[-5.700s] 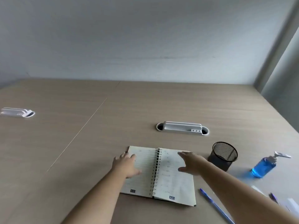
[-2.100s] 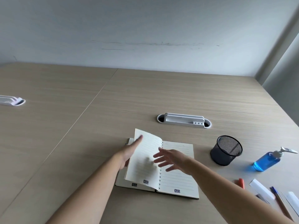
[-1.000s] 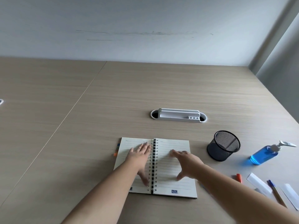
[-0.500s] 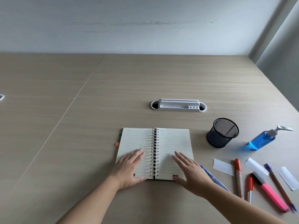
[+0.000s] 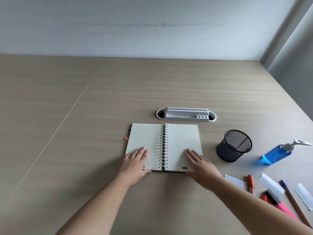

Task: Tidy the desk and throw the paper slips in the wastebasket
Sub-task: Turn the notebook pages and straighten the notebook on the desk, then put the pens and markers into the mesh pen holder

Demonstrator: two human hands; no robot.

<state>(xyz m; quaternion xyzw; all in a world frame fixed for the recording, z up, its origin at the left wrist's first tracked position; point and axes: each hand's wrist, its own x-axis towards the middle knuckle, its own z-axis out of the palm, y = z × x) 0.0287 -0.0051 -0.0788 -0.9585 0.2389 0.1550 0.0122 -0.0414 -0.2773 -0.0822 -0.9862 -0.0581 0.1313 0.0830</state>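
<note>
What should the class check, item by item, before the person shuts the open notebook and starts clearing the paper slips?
1. Both hands free: ok; left hand and right hand lie flat, holding nothing.
2. Notebook pages bare: ok; nothing lies on them.
3. Paper slips visible: ok; three lie right of the notebook.
4. Pens clear of slips: not ok; they lie mixed together.
5. Mesh cup empty: ok, as far as visible.
6. Wastebasket location: cannot tell; none in view.
</note>
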